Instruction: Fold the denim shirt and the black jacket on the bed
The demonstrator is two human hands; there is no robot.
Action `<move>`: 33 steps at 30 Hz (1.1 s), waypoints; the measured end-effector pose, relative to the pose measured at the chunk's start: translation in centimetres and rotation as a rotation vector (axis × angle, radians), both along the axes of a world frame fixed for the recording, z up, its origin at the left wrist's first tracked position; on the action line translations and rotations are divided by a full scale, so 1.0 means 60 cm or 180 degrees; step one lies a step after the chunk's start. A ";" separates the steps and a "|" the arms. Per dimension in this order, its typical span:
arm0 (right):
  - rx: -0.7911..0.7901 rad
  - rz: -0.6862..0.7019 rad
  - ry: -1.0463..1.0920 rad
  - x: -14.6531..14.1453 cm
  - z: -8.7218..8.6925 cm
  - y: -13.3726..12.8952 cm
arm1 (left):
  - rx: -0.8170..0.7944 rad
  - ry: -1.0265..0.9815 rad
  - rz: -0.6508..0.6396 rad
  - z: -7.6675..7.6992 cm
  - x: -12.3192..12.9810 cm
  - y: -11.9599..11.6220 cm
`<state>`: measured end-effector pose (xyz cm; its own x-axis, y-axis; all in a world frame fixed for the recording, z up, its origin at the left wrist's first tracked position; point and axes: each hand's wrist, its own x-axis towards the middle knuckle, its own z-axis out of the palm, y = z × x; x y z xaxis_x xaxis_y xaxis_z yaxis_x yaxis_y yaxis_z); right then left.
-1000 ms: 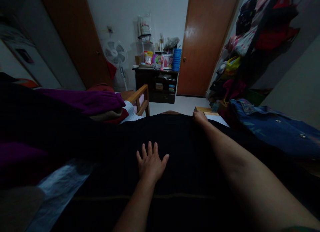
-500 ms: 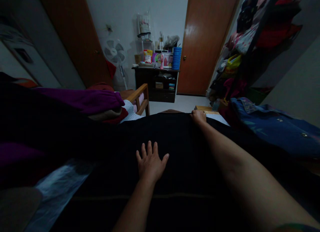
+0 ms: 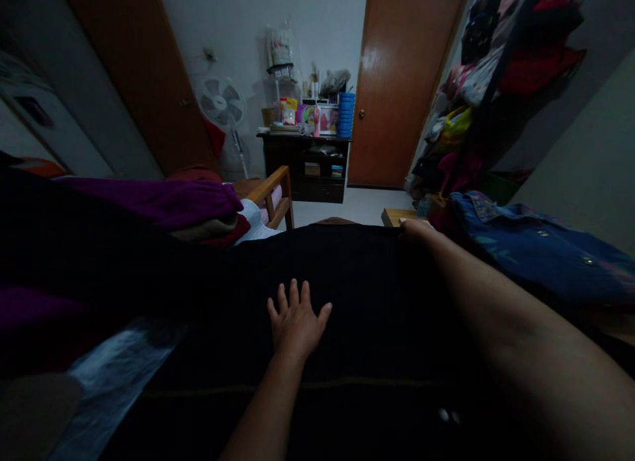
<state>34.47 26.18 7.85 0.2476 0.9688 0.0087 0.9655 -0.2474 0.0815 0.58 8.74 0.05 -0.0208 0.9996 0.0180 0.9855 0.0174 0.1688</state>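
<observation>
A large black cloth [image 3: 357, 302] is spread across the middle and front of the view, with a thin pale line running across its near part. My left hand [image 3: 296, 322] lies flat on it, fingers spread, holding nothing. At the far right edge of the cloth, my right hand [image 3: 417, 231] is closed on the fabric; its fingertips are partly hidden. Two small pale spots show on the cloth at the lower right.
Purple clothing [image 3: 149, 200] is piled at the left, beside a wooden chair arm [image 3: 270, 184]. A blue denim garment [image 3: 536, 246] lies at the right. Farther back are a fan [image 3: 221, 102], a dark cabinet [image 3: 303, 167], a door [image 3: 404, 84] and hanging bags [image 3: 536, 67].
My right hand has moved to the right along the cloth's far edge. My left hand stays spread on the cloth. The pale spots at the lower right have come into view.
</observation>
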 end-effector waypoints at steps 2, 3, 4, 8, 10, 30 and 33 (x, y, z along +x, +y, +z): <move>-0.0047 -0.0074 -0.0025 -0.003 -0.001 -0.011 | -0.0005 -0.0007 -0.0009 -0.001 0.000 0.001; -0.0034 -0.0126 -0.0047 -0.009 -0.003 -0.016 | -0.0006 -0.0009 -0.0015 -0.001 -0.001 0.001; 0.0007 -0.0182 -0.0076 -0.018 -0.006 -0.022 | -0.0008 -0.0008 -0.0020 -0.001 -0.001 0.001; 0.0654 -0.0227 -0.0345 -0.085 -0.031 -0.049 | 0.0000 0.0014 0.0003 -0.002 0.000 0.001; 0.0971 -0.0061 -0.0295 -0.127 -0.051 -0.066 | 0.0008 0.0011 0.0008 -0.002 0.001 0.001; 0.0091 -0.0100 0.0858 -0.163 -0.117 -0.134 | -0.0045 -0.0004 -0.0027 0.007 0.000 -0.001; 0.0144 -0.0091 0.0932 -0.187 -0.122 -0.155 | -0.0048 -0.0007 -0.0009 0.007 0.001 0.000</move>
<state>23.28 16.88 0.56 0.2730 0.9617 -0.0242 0.9389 -0.2718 -0.2110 0.63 8.71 0.45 -0.0181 0.9998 0.0028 0.9852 0.0173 0.1706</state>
